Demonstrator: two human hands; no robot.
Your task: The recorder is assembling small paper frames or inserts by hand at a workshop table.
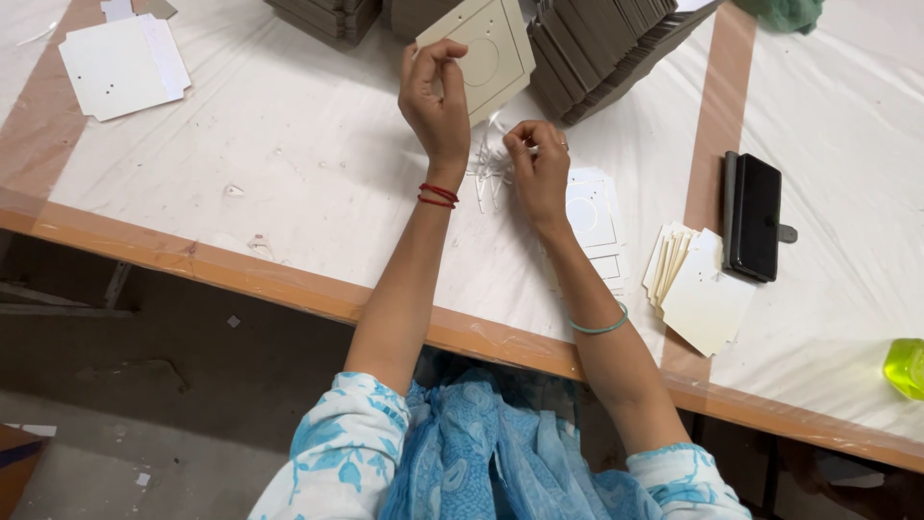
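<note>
1. A square beige cardboard card with a circular outline in its middle (pixel 486 50) is held up by the left hand (pixel 435 101); the fingers (pixel 435 60) are curled and pinched on the card's lower left edge, so the hand is closed on it.
2. The card is seen raised above the white plastic-covered table (pixel 318 164), tilted, in front of the fanned rows of grey-brown cardboard pieces (pixel 602 48) stacked at the far edge.
3. The right hand (pixel 539 169) is held just beside the left wrist, its fingers bent inward and pinched on a bundle of thin clear plastic strips (pixel 489 164); the hand is mostly closed around them.
4. The plastic strips are seen hanging between the two hands, just above the table surface.
5. Red thread bands (pixel 438 195) are worn on the left wrist and a teal bangle (pixel 599 325) on the right forearm.
6. Under the right hand, a small pile of flat white printed cards (pixel 595 217) is laid on the table.
7. Further right, a fanned pile of cream-coloured cut cards (pixel 698 289) is laid near the table's front edge, with a black rectangular phone-like device (pixel 754 217) just beside it.
8. A white folded card blank (pixel 123 65) is seen well apart at the far left, and a yellow-green translucent object (pixel 906 368) at the right border.
</note>
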